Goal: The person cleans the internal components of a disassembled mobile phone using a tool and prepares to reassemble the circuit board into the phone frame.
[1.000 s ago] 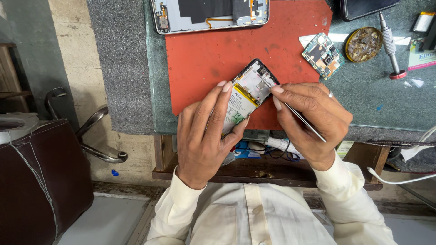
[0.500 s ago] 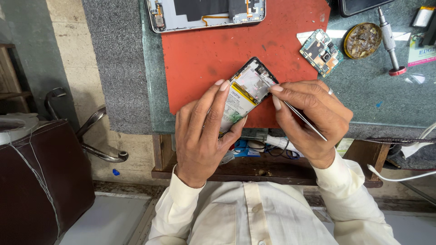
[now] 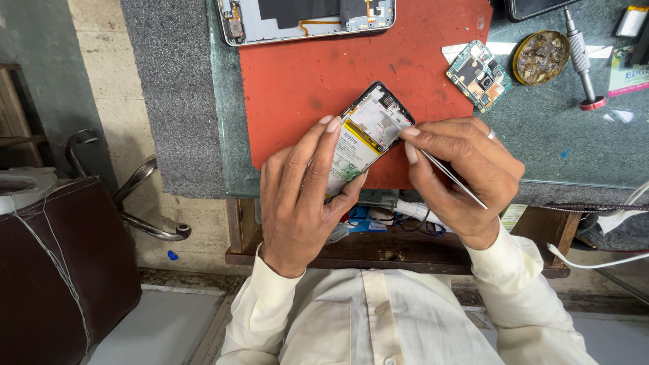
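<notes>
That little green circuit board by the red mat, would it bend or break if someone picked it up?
The circuit board looks thin and flat, so probably light and stiff. Its tiny exposed parts suggest it is fragile. Lying flat on the table, it seems unlikely to roll.

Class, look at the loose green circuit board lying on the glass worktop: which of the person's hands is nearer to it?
Right. The right hand, holding tweezers, sits just below the circuit board; the left hand grips the opened phone farther away, lower left.

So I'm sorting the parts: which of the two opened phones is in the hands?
The small black-framed phone, held by the left hand, battery showing. The larger grey one lies untouched at the mat's far edge.
</notes>
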